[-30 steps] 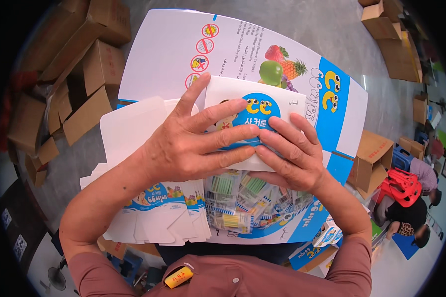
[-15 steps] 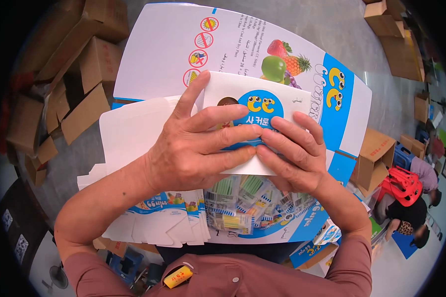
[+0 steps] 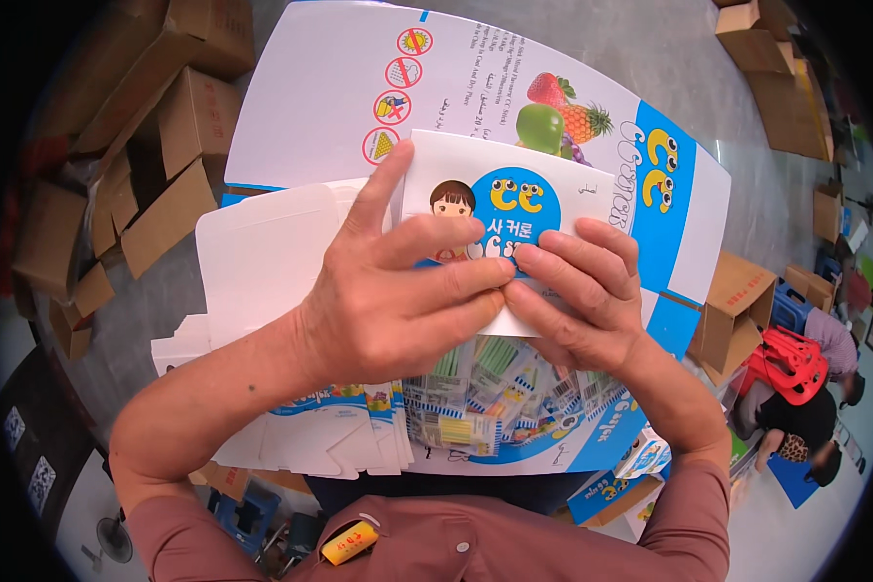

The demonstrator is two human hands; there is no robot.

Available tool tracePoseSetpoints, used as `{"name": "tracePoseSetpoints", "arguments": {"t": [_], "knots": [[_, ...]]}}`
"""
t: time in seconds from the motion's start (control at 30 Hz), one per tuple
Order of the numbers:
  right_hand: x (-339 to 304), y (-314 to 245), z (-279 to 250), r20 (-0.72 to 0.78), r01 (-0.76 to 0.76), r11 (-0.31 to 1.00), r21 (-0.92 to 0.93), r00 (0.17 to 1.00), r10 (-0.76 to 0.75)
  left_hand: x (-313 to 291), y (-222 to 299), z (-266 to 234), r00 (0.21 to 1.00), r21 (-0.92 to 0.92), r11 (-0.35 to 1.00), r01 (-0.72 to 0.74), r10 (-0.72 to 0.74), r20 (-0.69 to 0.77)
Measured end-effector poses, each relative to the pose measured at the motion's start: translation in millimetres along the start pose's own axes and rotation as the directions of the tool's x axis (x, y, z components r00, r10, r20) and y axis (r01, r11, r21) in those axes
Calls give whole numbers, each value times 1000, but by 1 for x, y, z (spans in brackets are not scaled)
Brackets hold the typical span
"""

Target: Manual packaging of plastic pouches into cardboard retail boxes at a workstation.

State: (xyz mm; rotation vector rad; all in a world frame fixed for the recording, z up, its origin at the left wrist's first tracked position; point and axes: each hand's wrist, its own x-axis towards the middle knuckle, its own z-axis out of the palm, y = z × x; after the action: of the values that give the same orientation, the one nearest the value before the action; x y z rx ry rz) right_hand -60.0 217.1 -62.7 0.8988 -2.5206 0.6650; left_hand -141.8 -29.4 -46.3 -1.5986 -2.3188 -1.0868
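Note:
A small white paper carton, printed with a blue circle and a cartoon figure, is held between my two hands. My left hand lies across its left side, index finger stretched along the edge and the other fingers bent over the front. My right hand grips the lower right side, its fingertips meeting those of the left hand. Both thumbs are hidden. Below the carton lie clear packets of coloured sticks. Flat white-and-blue cartons are stacked under my left forearm, beside a white blank panel.
A large printed cardboard box spreads beneath everything as a work surface. Brown cardboard boxes stand on the floor at left, and another brown box at right. Further right, people sit near a red plastic chair.
My left hand's fingers have shifted lower on the small carton, uncovering more of the cartoon figure. The carton has tilted slightly and its lower edge has risen a little.

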Motion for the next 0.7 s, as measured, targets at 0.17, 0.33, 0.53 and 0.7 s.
{"name": "tracePoseSetpoints", "arguments": {"t": [0.17, 0.33, 0.53, 0.7], "knots": [[1, 7, -11, 65, 30, 995, 93, 997, -36, -3, -6, 5, 976, 141, 969, -201, 211, -59], [8, 5, -18, 112, -50, 979, 197, 993, 28, -4, -6, -1, 970, 171, 956, -240, 241, 13], [6, -1, -12, 37, -108, 977, 183, 994, 103, 1, -11, -1, 996, -15, 996, -90, 91, 21], [4, -2, -6, -19, -43, 994, 98, 999, 45, 7, -18, -7, 997, 22, 999, -48, 46, 55]]}}
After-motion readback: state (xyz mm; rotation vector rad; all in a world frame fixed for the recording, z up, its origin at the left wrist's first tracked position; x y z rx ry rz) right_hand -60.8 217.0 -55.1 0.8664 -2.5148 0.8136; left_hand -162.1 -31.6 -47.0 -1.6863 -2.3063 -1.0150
